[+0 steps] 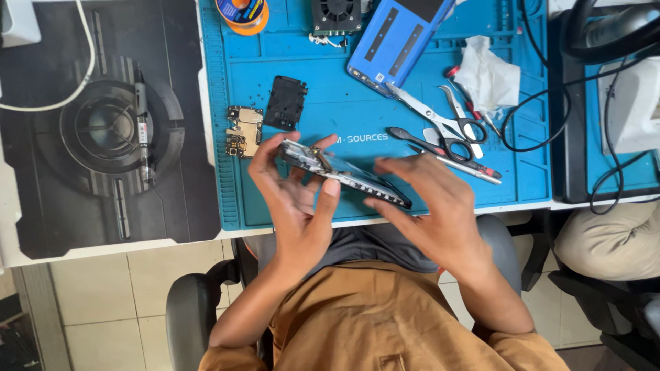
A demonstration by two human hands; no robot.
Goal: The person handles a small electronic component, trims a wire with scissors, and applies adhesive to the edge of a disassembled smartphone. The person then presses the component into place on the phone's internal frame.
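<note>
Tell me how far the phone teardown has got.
Done: the blue back cover, a black inner cover plate and a circuit board lie removed on the blue mat. In hand: the left hand and right hand hold the opened phone body edge-on. Left: its inside is not visible from here.

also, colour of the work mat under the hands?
Blue work mat, seen in the head view; both hands hold an opened phone above it.

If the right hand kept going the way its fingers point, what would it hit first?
The right hand points up-left along the opened phone that it already touches; beyond that, probably the left hand, though depth is unclear.
</note>
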